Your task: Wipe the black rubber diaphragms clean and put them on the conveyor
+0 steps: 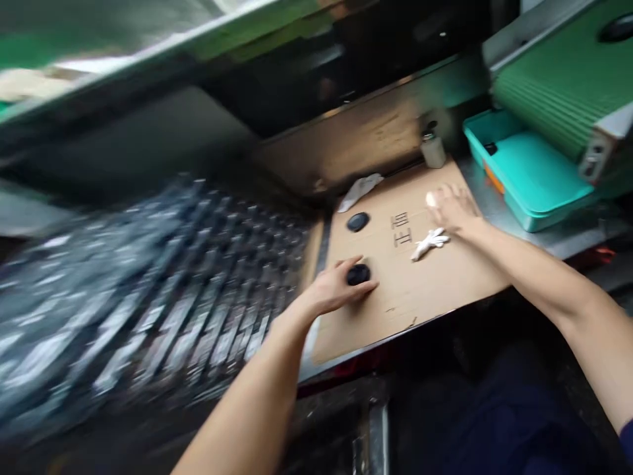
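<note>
My left hand (336,287) rests on a brown cardboard sheet (435,284), with thumb and fingers closed round a small round black part (359,274). A second black round part (358,221) lies farther back on the cardboard. My right hand (452,208) lies flat on the cardboard to the right, fingers spread and blurred, with nothing in it. A small white crumpled piece (429,243) lies just in front of that hand.
A blurred rack of dark parts (148,290) fills the left. A teal tray (529,171) and a green ribbed machine cover (564,86) stand at the right. A small white bottle (433,150) and a white rag (360,188) sit at the cardboard's back edge.
</note>
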Motion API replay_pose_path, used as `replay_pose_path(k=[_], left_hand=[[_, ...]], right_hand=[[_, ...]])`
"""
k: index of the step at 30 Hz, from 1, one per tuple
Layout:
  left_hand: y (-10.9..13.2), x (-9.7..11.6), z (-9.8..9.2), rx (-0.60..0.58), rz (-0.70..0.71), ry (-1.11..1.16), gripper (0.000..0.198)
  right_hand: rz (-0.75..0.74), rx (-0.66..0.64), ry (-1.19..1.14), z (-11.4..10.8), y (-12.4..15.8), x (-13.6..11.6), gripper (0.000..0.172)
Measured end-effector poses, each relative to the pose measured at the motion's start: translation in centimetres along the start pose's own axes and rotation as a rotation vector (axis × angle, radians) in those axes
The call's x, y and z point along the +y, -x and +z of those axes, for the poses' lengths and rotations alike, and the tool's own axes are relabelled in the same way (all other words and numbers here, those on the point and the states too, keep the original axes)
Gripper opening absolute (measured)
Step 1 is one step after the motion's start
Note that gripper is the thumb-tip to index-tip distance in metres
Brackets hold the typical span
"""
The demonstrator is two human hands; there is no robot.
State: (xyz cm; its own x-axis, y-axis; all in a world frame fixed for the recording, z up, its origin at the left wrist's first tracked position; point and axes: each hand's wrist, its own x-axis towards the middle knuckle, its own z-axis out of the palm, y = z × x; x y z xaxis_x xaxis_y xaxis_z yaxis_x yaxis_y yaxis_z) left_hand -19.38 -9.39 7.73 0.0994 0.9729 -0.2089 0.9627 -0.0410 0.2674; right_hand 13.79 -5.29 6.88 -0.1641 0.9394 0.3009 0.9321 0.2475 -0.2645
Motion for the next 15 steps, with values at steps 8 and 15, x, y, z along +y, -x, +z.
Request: replay_pose_path(k=[8,15], left_hand=[[4.7,2.5,-1.3,-0.077,0.161,0.142,0.079],[18.2,7.9,14.3,-0.724,0.461,0.289,0.051]], right_hand=[[0.335,0.923,-0.236,-3.9,25.3,6.3,0.036],[0.874,0.58,-0.538,2.9,31.9,19.6,0.065]])
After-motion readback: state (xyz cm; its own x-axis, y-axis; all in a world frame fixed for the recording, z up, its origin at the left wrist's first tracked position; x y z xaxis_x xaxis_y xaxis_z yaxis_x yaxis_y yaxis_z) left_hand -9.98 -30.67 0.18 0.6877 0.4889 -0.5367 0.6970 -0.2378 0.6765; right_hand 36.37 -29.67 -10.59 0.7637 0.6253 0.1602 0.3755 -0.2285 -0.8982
